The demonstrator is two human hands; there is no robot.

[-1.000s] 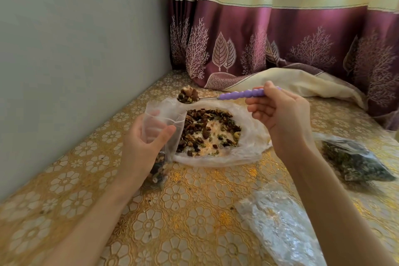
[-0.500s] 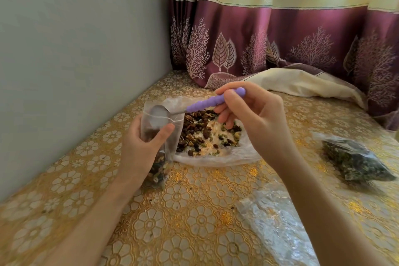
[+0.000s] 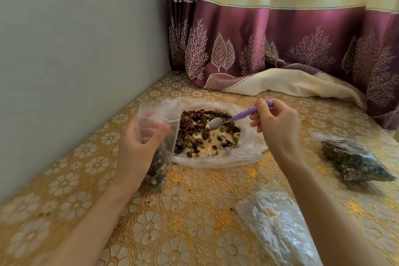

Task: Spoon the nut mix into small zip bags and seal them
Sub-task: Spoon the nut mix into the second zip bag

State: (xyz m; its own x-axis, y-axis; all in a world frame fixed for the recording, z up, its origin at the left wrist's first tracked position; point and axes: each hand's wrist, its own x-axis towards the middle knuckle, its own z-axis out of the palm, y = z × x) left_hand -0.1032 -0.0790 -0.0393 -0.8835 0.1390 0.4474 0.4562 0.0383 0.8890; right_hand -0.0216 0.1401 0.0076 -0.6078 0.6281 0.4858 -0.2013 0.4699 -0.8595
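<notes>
My left hand (image 3: pixel 138 147) grips a small clear zip bag (image 3: pixel 158 121) upright on the table, its mouth open at the top and nuts filling its lower part. My right hand (image 3: pixel 278 127) holds a spoon (image 3: pixel 237 117) by its purple handle. The metal bowl of the spoon looks empty and rests low over the nut mix (image 3: pixel 205 134). That mix of dark raisins and pale nuts lies spread on a large open plastic bag (image 3: pixel 248 155) in the middle of the table.
A filled clear bag of dark mix (image 3: pixel 354 160) lies at the right. A pile of crumpled clear plastic (image 3: pixel 278 229) sits near the front right. A grey wall runs along the left, and a purple and cream curtain (image 3: pixel 280 49) hangs behind the gold flowered tablecloth (image 3: pixel 183 222).
The spoon, heaped with nuts a second ago, tipped into the small bag's mouth, then swung back right and down to the nut mix, empty now. My left hand kept the bag still.
</notes>
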